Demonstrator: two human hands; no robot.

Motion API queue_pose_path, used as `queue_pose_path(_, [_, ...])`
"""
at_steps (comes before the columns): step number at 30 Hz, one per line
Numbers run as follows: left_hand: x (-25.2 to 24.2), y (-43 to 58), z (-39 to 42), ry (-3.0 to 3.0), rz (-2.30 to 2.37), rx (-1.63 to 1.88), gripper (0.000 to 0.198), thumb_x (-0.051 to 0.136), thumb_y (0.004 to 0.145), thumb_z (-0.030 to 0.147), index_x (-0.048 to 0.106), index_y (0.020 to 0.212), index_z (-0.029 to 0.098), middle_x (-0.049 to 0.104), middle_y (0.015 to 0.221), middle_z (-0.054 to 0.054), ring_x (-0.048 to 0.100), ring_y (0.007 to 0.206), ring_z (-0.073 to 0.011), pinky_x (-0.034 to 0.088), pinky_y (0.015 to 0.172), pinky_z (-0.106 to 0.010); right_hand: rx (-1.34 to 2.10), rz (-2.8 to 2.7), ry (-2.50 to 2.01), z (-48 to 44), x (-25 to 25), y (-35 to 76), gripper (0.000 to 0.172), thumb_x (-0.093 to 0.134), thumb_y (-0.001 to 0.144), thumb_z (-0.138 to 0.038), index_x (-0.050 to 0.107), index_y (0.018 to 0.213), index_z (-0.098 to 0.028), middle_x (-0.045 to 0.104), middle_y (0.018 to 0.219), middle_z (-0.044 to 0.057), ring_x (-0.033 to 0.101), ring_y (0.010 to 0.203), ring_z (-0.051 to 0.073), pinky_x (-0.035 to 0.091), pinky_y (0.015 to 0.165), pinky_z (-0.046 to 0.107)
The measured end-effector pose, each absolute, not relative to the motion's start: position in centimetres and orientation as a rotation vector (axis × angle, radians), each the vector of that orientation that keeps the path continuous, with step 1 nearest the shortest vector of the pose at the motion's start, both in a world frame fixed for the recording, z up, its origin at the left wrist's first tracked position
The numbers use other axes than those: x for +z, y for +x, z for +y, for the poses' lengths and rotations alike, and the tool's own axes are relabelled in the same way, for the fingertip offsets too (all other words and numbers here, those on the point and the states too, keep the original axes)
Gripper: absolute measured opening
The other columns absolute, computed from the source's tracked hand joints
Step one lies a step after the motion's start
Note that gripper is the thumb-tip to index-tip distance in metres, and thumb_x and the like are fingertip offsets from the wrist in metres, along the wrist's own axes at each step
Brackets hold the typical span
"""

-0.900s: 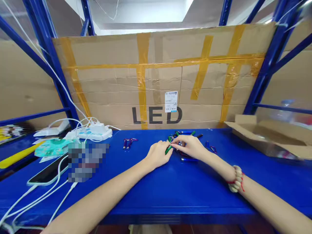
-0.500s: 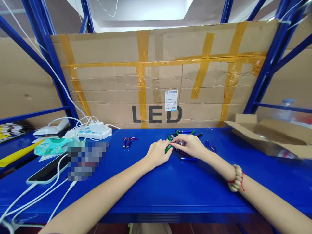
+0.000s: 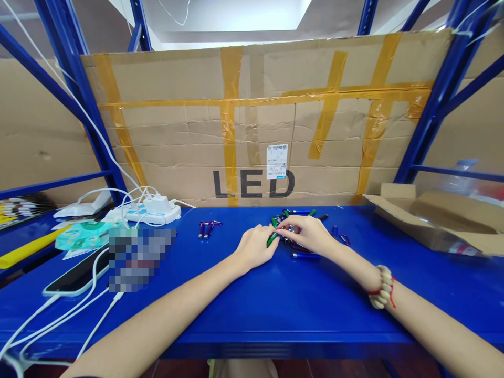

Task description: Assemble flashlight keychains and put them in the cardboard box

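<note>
My left hand (image 3: 258, 248) is closed around a slim green metal tube (image 3: 271, 240) that looks like a keychain flashlight. Its fingers hide part of the tube. Coming in from the right, my right hand (image 3: 309, 232) pinches at the tube's upper end, thumb and fingertip together; the small part between them is too tiny to make out. Behind and under the right hand lies a loose pile of similar tubes and clips in blue, green and dark colours, with a blue tube (image 3: 306, 255) at its near side. A blue carabiner (image 3: 344, 240) rests to the right.
Two purple tubes with a clip (image 3: 206, 230) lie left of my hands. Farther left are a phone (image 3: 76, 273), white cables and a power strip (image 3: 155, 210). An open cardboard box (image 3: 433, 220) sits at right. A taped cardboard sheet (image 3: 189, 142) stands behind the blue table (image 3: 252, 315).
</note>
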State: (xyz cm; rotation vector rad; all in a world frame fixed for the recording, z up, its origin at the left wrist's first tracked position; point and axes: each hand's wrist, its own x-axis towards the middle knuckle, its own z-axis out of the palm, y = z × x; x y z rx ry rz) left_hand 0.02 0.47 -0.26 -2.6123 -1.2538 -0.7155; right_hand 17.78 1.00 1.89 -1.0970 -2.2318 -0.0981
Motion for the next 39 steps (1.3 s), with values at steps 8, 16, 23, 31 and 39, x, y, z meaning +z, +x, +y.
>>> queue_pose_path(8, [-0.41,0.04,0.59,-2.6,-1.226,-0.738,0.021,0.036,0.089,0.029,0.055,0.093,0.02,0.064,0.086,-0.002,0.057,0.079,-0.0186,0.045,0.069,-0.03,-0.092,-2.131,-1.157,0.83,2.14,17.75,0.021,0.058,0.079,-0.043,0.066,0.078,-0.023,0.067,0.074,-0.002,0.056,0.056,0.01,0.038,0.052,0.02])
queue_pose_path(16, [-0.28,0.06,0.53,-2.596,-1.245,-0.731,0.022,0.035,0.089,0.031,0.054,0.086,0.019,0.063,0.081,-0.002,0.056,0.076,-0.0179,0.044,0.067,-0.029,-0.166,-2.077,-1.119,1.02,2.12,17.98,0.016,0.053,0.084,-0.035,0.064,0.087,-0.024,0.068,0.087,-0.002,0.06,0.063,0.01,0.043,0.057,0.02])
queue_pose_path(23, [-0.21,0.05,0.51,-2.594,-1.264,-0.713,0.024,0.034,0.089,0.033,0.053,0.084,0.02,0.062,0.08,-0.003,0.056,0.076,-0.0183,0.043,0.066,-0.029,-0.215,-2.102,-1.103,1.32,1.91,18.18,0.017,0.048,0.086,-0.029,0.064,0.093,-0.025,0.068,0.094,-0.001,0.063,0.073,0.013,0.046,0.061,0.023])
queue_pose_path(31, [-0.13,0.07,0.44,-2.607,-1.272,-0.717,0.023,0.034,0.09,0.032,0.053,0.084,0.019,0.062,0.08,-0.003,0.056,0.077,-0.0187,0.043,0.068,-0.029,-0.214,-2.056,-1.154,1.43,1.73,18.13,0.022,0.049,0.085,-0.027,0.061,0.104,-0.026,0.067,0.101,-0.001,0.064,0.074,0.014,0.047,0.063,0.025])
queue_pose_path(39, [-0.26,0.04,0.52,-2.619,-1.255,-0.716,0.023,0.034,0.089,0.032,0.054,0.09,0.02,0.063,0.082,-0.003,0.056,0.078,-0.0187,0.044,0.068,-0.029,-0.167,-2.095,-1.212,1.0,2.22,17.95,0.018,0.056,0.082,-0.038,0.067,0.085,-0.024,0.07,0.081,-0.002,0.061,0.063,0.012,0.04,0.053,0.021])
